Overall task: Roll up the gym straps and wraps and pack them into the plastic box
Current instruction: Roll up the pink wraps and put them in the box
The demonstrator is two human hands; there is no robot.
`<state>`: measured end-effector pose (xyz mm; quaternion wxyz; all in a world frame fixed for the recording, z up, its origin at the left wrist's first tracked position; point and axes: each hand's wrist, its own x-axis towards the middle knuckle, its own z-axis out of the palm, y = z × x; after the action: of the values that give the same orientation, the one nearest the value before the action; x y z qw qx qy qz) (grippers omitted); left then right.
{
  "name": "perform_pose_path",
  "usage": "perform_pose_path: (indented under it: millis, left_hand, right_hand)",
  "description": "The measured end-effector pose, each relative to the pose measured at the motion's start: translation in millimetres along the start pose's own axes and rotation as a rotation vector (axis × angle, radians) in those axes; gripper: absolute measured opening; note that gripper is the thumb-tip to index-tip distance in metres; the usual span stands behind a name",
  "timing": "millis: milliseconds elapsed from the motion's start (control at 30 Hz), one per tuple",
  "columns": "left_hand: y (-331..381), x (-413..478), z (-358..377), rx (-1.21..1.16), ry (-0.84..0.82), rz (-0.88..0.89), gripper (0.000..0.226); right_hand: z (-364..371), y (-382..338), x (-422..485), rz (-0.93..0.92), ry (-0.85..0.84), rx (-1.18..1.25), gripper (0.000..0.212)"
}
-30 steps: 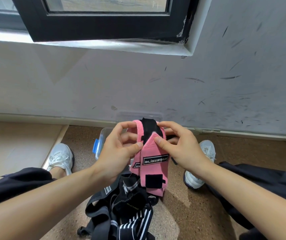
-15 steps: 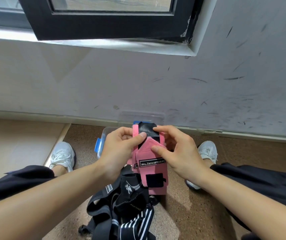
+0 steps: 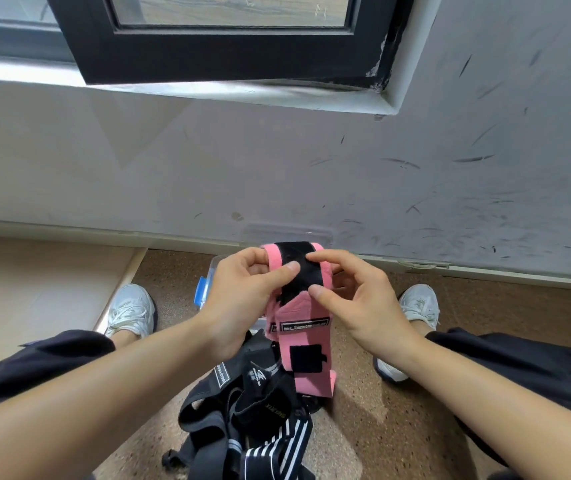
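Observation:
A pink wrist wrap with a black hook-and-loop patch and a black label hangs in front of me, its top folded over. My left hand pinches the wrap's upper left edge, thumb on the black patch. From the right side, my right hand pinches it between thumb and forefinger. A pile of black straps and black-and-white striped wraps lies on the floor below. The clear plastic box with a blue latch sits behind my hands, mostly hidden.
A scuffed grey wall with a black-framed window rises just ahead. My white sneakers and dark trouser legs flank the pile on the brown speckled floor. A beige raised floor panel lies at the left.
Both hands have rolled the wrap's top further, so more of the black patch faces me. The fingers shifted upward along the fold.

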<state>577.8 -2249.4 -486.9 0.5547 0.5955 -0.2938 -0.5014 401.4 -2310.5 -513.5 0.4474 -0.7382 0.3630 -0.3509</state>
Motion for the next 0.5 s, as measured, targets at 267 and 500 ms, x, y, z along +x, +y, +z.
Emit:
perform_pose_path:
  millis: [267, 500]
  left_hand:
    - [-3.1, 0.1, -0.5, 0.045, 0.064, 0.028, 0.032]
    - [-3.7, -3.2, -1.2, 0.144, -0.036, 0.078, 0.022]
  right_hand:
    - [1.2, 1.4, 0.3, -0.016, 0.013, 0.005, 0.019]
    - [-2.0, 0.4, 2.9, 0.06, 0.152, 0.112, 0.022]
